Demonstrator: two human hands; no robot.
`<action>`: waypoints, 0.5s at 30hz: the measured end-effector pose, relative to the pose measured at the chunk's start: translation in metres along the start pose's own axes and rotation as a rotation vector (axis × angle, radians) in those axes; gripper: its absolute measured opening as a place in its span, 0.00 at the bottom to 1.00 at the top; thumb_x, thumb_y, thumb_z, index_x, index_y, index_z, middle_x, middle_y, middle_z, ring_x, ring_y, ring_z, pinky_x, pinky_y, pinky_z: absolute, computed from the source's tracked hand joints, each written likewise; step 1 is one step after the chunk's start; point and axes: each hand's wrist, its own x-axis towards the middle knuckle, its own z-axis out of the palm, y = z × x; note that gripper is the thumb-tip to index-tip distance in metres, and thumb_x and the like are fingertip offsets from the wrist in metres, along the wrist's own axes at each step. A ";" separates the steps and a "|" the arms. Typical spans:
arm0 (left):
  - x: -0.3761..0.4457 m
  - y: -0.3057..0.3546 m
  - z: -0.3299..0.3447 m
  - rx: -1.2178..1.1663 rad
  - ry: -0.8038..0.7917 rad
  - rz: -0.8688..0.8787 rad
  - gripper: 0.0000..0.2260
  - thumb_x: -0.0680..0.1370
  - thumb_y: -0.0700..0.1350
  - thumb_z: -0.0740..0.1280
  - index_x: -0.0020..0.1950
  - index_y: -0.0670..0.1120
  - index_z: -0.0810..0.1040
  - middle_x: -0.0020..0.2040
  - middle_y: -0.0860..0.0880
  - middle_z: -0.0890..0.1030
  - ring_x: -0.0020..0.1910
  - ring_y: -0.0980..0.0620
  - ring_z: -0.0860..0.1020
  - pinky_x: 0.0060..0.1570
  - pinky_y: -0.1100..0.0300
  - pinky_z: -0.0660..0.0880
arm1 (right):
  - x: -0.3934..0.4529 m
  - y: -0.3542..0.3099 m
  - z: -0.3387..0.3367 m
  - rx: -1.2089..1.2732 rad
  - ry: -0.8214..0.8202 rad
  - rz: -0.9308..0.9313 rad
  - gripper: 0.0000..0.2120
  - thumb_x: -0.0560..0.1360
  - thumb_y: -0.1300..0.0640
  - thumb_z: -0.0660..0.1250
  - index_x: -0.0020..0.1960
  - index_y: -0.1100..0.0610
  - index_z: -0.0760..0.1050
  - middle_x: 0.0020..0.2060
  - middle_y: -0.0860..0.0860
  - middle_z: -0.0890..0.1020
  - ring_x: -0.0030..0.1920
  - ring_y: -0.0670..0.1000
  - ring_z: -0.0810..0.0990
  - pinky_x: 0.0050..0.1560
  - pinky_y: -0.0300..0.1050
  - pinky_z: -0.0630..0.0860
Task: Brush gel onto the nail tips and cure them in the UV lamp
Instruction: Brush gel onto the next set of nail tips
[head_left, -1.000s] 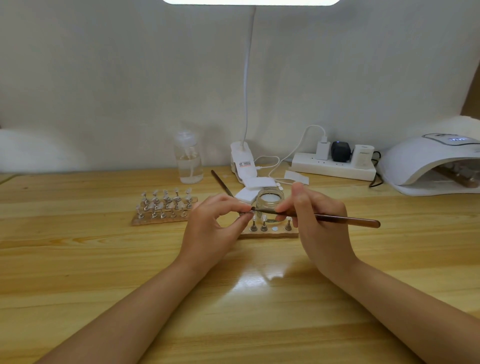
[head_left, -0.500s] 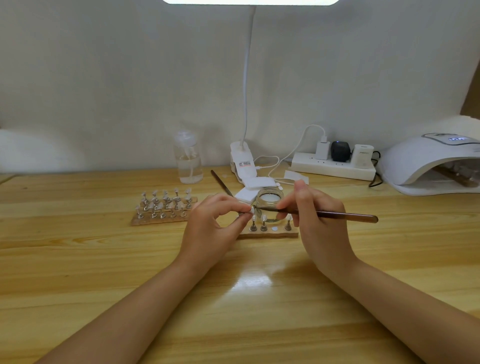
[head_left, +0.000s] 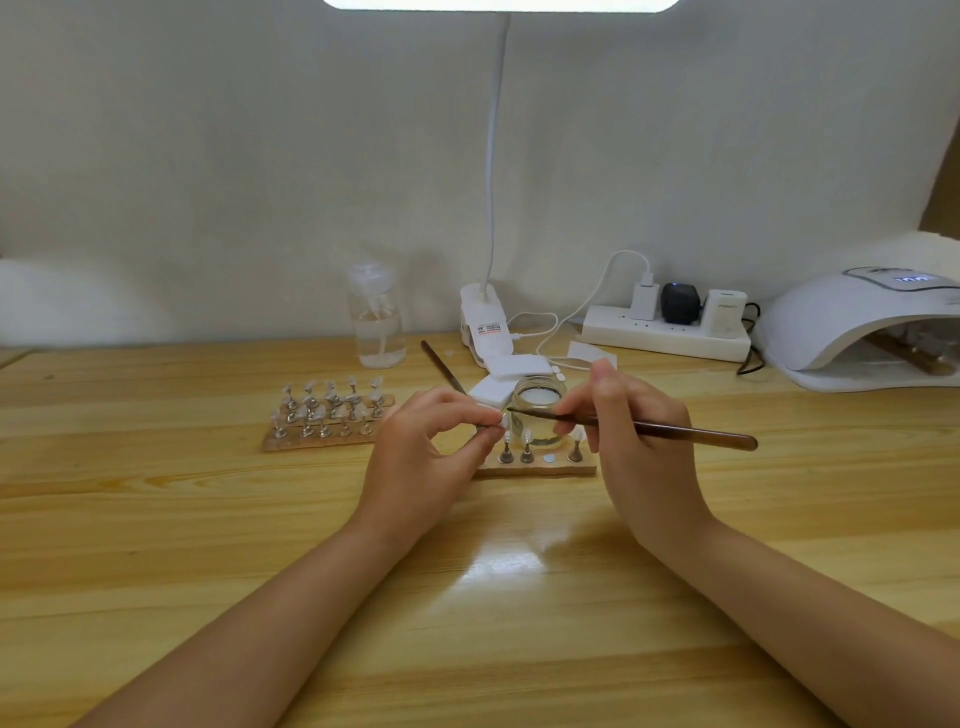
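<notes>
A wooden table (head_left: 156, 519) fills the lower view. At its far right sits a white domed UV lamp (head_left: 852, 322) with a lit display on top whose digits are too blurred to read; a strip of nail stands lies inside its opening. Along the wall runs a white power strip (head_left: 665, 332) carrying three plugs; the rightmost plug has small print that cannot be made out. A clip-on desk lamp (head_left: 483, 327) stands left of it, its clamp bearing a small label with illegible text. A clear pump bottle (head_left: 375, 322) stands further left.

On the left half of the table a board of nail tips (head_left: 327, 415) holds rows of stands. A smaller board (head_left: 540, 467) lies between the hands, in front of a glass jar (head_left: 537, 410).

The right hand (head_left: 639, 441) grips a brown brush (head_left: 691, 431) like a pen, handle pointing right, bristles reaching left to the nail tip (head_left: 503, 419). The left hand (head_left: 431, 452) pinches that tip's stand between thumb and forefinger, lifted just above the smaller board. A second brush (head_left: 441, 366) lies behind the left hand.
</notes>
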 end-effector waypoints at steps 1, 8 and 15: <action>0.000 0.000 0.000 -0.009 0.000 -0.007 0.05 0.69 0.41 0.73 0.44 0.48 0.83 0.41 0.56 0.80 0.44 0.50 0.79 0.49 0.39 0.74 | -0.001 0.000 0.000 -0.004 -0.005 0.007 0.19 0.77 0.51 0.58 0.33 0.58 0.78 0.25 0.46 0.78 0.27 0.39 0.75 0.31 0.28 0.68; 0.000 0.000 0.000 0.010 0.002 0.016 0.06 0.68 0.41 0.73 0.44 0.48 0.83 0.41 0.55 0.80 0.43 0.50 0.79 0.48 0.39 0.73 | -0.002 -0.001 -0.001 0.029 -0.020 0.040 0.22 0.77 0.50 0.58 0.29 0.58 0.77 0.22 0.50 0.77 0.25 0.42 0.74 0.31 0.29 0.68; 0.000 -0.001 0.000 0.008 0.000 0.006 0.05 0.69 0.41 0.73 0.43 0.47 0.83 0.41 0.54 0.80 0.43 0.50 0.79 0.48 0.39 0.73 | 0.000 -0.001 0.000 0.035 0.013 0.003 0.20 0.76 0.54 0.56 0.31 0.59 0.77 0.24 0.47 0.77 0.26 0.40 0.74 0.31 0.28 0.67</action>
